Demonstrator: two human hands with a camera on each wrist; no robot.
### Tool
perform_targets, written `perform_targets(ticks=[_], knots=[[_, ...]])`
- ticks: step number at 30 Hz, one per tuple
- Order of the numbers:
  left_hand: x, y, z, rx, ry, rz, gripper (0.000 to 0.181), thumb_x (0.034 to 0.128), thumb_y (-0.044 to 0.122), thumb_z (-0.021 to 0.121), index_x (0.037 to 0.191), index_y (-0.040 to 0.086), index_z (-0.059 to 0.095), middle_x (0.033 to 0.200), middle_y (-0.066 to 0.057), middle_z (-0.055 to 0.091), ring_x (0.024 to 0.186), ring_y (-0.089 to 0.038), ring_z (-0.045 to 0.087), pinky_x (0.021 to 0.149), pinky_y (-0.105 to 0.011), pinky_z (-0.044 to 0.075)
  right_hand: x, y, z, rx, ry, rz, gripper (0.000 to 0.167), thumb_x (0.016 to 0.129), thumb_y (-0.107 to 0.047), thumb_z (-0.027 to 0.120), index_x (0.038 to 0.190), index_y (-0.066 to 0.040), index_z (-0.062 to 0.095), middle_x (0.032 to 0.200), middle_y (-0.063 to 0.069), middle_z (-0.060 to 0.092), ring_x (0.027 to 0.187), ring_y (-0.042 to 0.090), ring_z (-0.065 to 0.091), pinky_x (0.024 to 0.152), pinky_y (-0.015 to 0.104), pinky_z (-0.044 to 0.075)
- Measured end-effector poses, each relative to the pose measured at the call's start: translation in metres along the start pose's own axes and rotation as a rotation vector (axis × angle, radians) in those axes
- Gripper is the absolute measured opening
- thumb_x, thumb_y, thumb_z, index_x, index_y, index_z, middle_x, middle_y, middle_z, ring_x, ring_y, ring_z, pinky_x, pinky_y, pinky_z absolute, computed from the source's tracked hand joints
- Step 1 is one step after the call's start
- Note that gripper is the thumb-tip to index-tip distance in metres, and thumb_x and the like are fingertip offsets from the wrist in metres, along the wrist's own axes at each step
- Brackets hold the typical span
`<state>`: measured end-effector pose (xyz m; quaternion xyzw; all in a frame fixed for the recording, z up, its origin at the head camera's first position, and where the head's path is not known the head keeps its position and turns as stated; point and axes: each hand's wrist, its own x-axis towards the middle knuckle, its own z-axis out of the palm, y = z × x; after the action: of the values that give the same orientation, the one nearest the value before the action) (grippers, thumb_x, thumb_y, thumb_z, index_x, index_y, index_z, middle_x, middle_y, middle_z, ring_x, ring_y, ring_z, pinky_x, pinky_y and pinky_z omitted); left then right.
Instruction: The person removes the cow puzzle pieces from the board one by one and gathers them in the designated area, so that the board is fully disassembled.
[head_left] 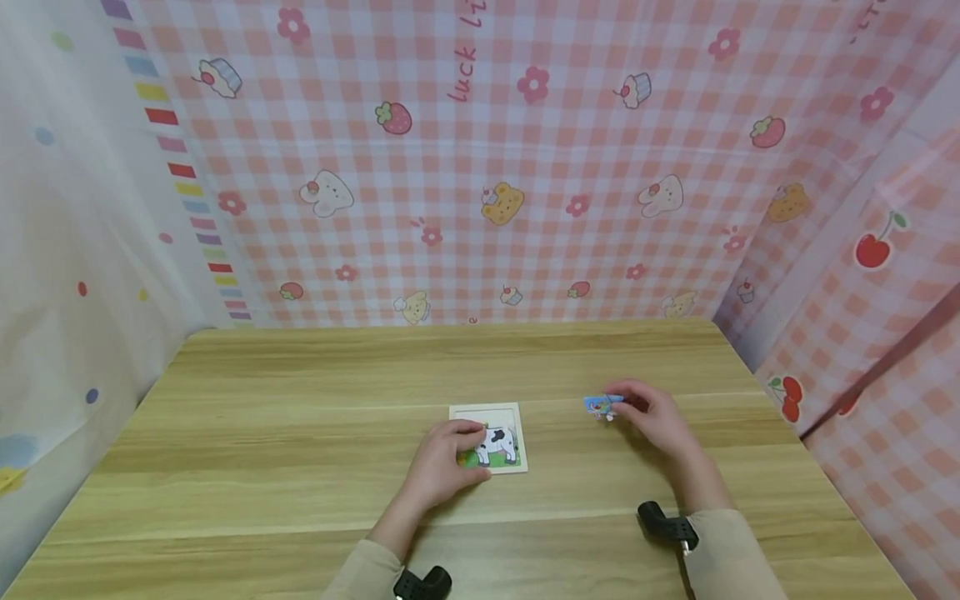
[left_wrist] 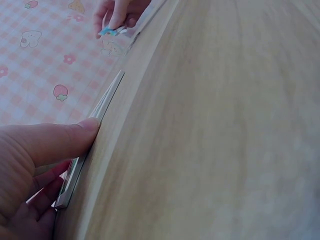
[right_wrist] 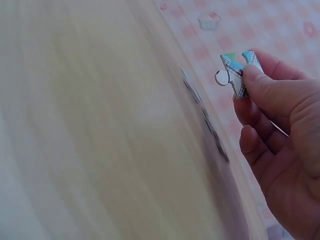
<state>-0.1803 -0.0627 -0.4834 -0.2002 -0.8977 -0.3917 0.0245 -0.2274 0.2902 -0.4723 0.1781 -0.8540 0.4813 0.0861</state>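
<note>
A square wooden puzzle board (head_left: pixel 522 442) with a light rim and a black-and-white cow picture (head_left: pixel 500 446) lies flat on the table. My left hand (head_left: pixel 444 467) holds the board by its left part, the thumb (left_wrist: pixel 75 137) against the near edge and the other fingers across from it. To the right of the board, my right hand (head_left: pixel 656 421) pinches a small jigsaw piece (right_wrist: pixel 232 75) between thumb and index finger. The piece is raised off the table and shows a round knob. Beneath it in the right wrist view lies a thin flat object (right_wrist: pixel 206 117), seen edge-on; its kind is unclear.
The wood-grain table (head_left: pixel 262 450) extends around both hands. A pink checked curtain (head_left: pixel 450 250) hangs behind it, with more cloth at the left and right sides. Black wrist mounts (head_left: pixel 663 527) sit by both sleeves.
</note>
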Motion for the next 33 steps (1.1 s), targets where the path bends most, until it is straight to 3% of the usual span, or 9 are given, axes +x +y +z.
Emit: perform_targets(ticks=[6,13,18,24,33], knots=[[-0.001,0.001,0.0,-0.002,-0.005,-0.005,0.055,0.0732,0.016,0.087,0.122,-0.002,0.068,0.131,-0.01,0.063,0.125,-0.035,0.051,0.107,-0.053,0.04,-0.01,0.005,-0.018,-0.029,0.053,0.084,0.023,0.092,0.0,0.066,0.115,0.005,0.066,0.095,0.017,0.068,0.078,0.003,0.055,0.068,0.017,0.046],[-0.001,0.001,0.0,0.003,-0.002,-0.001,0.055,0.0735,0.016,0.087,0.122,-0.002,0.068,0.131,-0.009,0.063,0.125,-0.035,0.052,0.107,-0.052,0.04,-0.014,0.016,-0.033,-0.124,0.076,0.09,0.021,0.094,-0.001,0.064,0.114,0.002,0.068,0.101,0.018,0.068,0.082,-0.002,0.055,0.073,0.014,0.045],[-0.001,0.001,0.0,0.002,-0.003,0.003,0.055,0.0733,0.015,0.086,0.122,-0.002,0.068,0.131,-0.01,0.063,0.125,-0.035,0.052,0.107,-0.053,0.04,-0.016,0.022,-0.038,-0.185,0.079,0.147,0.021,0.097,-0.006,0.062,0.116,0.0,0.068,0.109,0.019,0.069,0.088,-0.004,0.054,0.077,0.011,0.043],[-0.001,0.002,0.0,0.005,-0.002,0.003,0.055,0.0737,0.015,0.086,0.122,-0.002,0.068,0.131,-0.01,0.063,0.125,-0.035,0.052,0.107,-0.052,0.041,-0.015,0.023,-0.038,-0.236,0.072,0.183,0.023,0.097,-0.01,0.063,0.117,-0.001,0.069,0.115,0.019,0.069,0.097,0.006,0.058,0.082,0.011,0.042],[-0.001,0.002,-0.001,0.013,-0.01,-0.002,0.054,0.0741,0.015,0.086,0.123,-0.002,0.068,0.131,-0.01,0.063,0.125,-0.035,0.051,0.107,-0.052,0.04,-0.01,0.03,-0.035,-0.306,0.079,0.146,0.02,0.094,-0.005,0.065,0.113,0.0,0.071,0.112,0.02,0.067,0.101,0.023,0.058,0.083,0.018,0.044]])
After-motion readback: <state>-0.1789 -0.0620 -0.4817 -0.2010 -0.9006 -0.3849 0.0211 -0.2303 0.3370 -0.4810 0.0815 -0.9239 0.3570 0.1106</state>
